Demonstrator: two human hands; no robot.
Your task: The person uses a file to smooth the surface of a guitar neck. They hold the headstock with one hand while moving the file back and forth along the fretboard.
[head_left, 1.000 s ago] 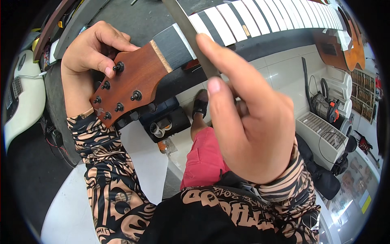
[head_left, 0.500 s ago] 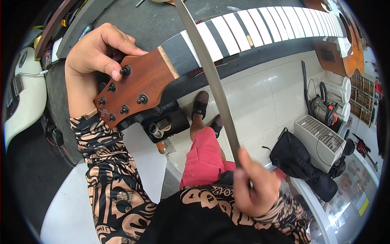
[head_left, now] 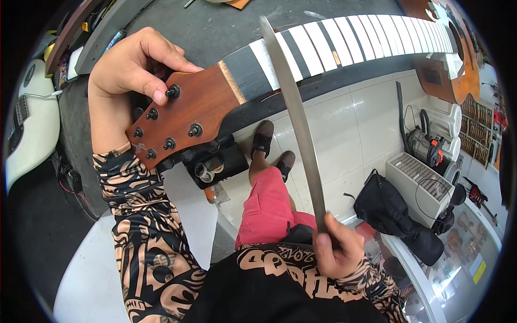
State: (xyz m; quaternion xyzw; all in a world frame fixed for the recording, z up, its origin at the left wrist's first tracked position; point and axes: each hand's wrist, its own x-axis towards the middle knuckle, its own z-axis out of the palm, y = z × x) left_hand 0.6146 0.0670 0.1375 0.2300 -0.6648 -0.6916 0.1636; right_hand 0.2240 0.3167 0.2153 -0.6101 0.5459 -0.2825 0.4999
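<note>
Head view: at lower right, the right hand [head_left: 342, 247] clasps a flat metal file [head_left: 298, 124], its far end across the white-striped fretboard [head_left: 371, 35]. Upper left, the left hand [head_left: 139, 72] grasps the guitar headstock [head_left: 186, 110].

It is a guitar workshop, shown by a taped guitar neck [head_left: 344, 46], a cream electric guitar [head_left: 43, 126] and a glass-topped case [head_left: 458, 277].
</note>
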